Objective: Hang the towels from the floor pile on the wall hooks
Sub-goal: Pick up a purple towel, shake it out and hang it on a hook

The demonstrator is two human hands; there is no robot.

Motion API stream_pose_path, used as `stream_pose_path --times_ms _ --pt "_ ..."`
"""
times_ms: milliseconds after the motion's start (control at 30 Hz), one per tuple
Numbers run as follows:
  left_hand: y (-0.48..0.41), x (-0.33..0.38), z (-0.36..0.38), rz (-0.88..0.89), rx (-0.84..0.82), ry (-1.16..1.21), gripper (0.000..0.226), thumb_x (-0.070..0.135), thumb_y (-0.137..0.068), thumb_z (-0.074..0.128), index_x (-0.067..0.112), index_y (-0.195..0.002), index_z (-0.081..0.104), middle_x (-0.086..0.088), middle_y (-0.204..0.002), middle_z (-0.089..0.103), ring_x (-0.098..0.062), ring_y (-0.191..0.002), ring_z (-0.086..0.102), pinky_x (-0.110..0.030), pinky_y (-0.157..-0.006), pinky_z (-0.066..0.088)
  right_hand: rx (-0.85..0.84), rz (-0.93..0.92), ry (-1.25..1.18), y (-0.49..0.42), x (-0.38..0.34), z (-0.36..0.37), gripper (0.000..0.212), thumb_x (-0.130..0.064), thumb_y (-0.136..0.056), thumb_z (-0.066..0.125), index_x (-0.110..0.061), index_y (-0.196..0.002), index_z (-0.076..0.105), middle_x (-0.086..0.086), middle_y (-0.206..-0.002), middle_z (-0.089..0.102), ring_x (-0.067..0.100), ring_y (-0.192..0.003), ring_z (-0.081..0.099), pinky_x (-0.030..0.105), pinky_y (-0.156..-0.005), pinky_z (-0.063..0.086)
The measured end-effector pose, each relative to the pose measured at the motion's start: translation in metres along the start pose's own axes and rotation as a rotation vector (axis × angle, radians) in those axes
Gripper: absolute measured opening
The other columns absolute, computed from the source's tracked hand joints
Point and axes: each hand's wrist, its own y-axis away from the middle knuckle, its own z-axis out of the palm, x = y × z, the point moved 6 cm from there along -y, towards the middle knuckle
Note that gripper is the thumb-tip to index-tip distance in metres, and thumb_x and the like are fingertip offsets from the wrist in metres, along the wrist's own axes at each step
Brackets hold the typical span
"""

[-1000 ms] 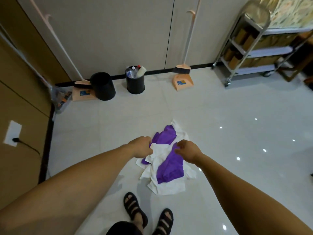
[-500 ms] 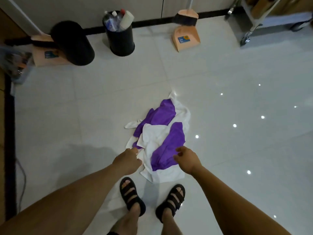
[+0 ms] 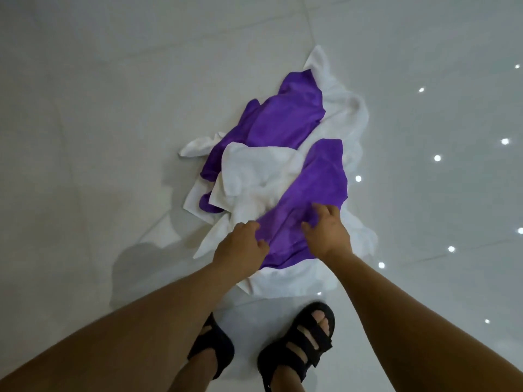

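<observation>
Right now, on my head camera feed, I am looking almost straight down at the towel pile (image 3: 271,165), which lies crumpled on the glossy pale tiled floor (image 3: 99,108) just ahead of my feet. It is a mix of purple and white cloth. One purple towel (image 3: 283,120) sits at the far end, partly over white fabric. A white towel (image 3: 249,171) is bunched across the middle. A second purple towel (image 3: 308,193) runs down the near right side, with more white cloth under and around it.

Both bare arms reach down to that nearer purple towel. My left hand (image 3: 240,247) is at its left edge with the fingers curled in and the knuckles up. I cannot tell from here whether any cloth is actually caught between them. My right hand (image 3: 328,233) rests on top of the same towel, fingers (image 3: 325,210) spread and bent, tips touching the purple fabric, and I see no fold gathered in it. The two hands are near each other, with a strip of purple showing between them.

Below them I see my black strapped sandals (image 3: 300,343), close to the pile's near white edge. Small bright light reflections (image 3: 437,158) dot the tiles to the right.
</observation>
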Motion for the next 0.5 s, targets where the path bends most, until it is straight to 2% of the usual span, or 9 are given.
stream_pose_path --times_ms 100,200,300,367,433,500 --pt "-0.02 -0.005 0.013 0.013 0.023 0.011 0.044 0.033 -0.092 0.051 0.018 -0.134 0.043 -0.005 -0.128 0.052 -0.025 -0.109 0.056 -0.038 -0.09 0.048 0.041 -0.028 0.047 -0.027 0.006 0.018 0.046 -0.028 -0.093 0.056 -0.019 -0.137 0.044 0.007 -0.14 0.036 0.035 -0.1 0.061 0.042 -0.086 0.049" --pt "-0.018 -0.012 0.017 -0.003 0.013 0.038 0.046 0.032 -0.093 0.052 0.018 -0.135 0.043 -0.006 -0.13 0.051 -0.024 -0.111 0.055 -0.036 -0.09 0.047 0.057 -0.017 0.144 -0.03 0.013 0.025 0.028 -0.027 -0.096 0.05 -0.016 -0.121 0.055 0.009 -0.123 0.051 0.034 -0.094 0.062 0.037 -0.076 0.047" --pt "0.001 -0.005 0.008 0.005 -0.037 0.058 0.05 0.033 -0.091 0.054 0.019 -0.137 0.041 -0.004 -0.134 0.05 -0.023 -0.115 0.054 -0.033 -0.091 0.045 0.034 -0.051 0.078 -0.008 0.006 0.014 0.019 -0.028 -0.097 0.05 -0.016 -0.106 0.061 0.007 -0.108 0.059 0.029 -0.092 0.06 0.033 -0.074 0.043" --pt "0.019 0.008 -0.011 0.026 -0.043 0.075 0.056 0.036 -0.088 0.06 0.02 -0.137 0.04 -0.003 -0.133 0.05 -0.023 -0.116 0.053 -0.033 -0.091 0.046 0.105 -0.17 -0.023 0.021 -0.016 -0.011 0.011 -0.024 -0.094 0.055 -0.016 -0.096 0.062 0.004 -0.099 0.061 0.027 -0.091 0.056 0.033 -0.074 0.043" --pt "0.039 0.028 -0.039 0.073 -0.011 0.072 0.067 0.038 -0.082 0.067 0.021 -0.14 0.037 -0.003 -0.134 0.048 -0.024 -0.119 0.051 -0.036 -0.093 0.047 0.175 -0.347 -0.026 0.056 -0.046 -0.041 0.007 -0.018 -0.092 0.058 -0.014 -0.094 0.063 0.005 -0.093 0.064 0.026 -0.089 0.054 0.034 -0.075 0.044" --pt "0.065 0.055 -0.073 0.129 -0.006 0.093 0.081 0.039 -0.077 0.072 0.022 -0.145 0.031 -0.003 -0.141 0.044 -0.023 -0.126 0.046 -0.038 -0.099 0.044 0.166 -0.482 -0.012 0.092 -0.08 -0.072 0.008 -0.014 -0.094 0.054 -0.014 -0.098 0.06 0.004 -0.089 0.066 0.021 -0.08 0.055 0.025 -0.067 0.041"
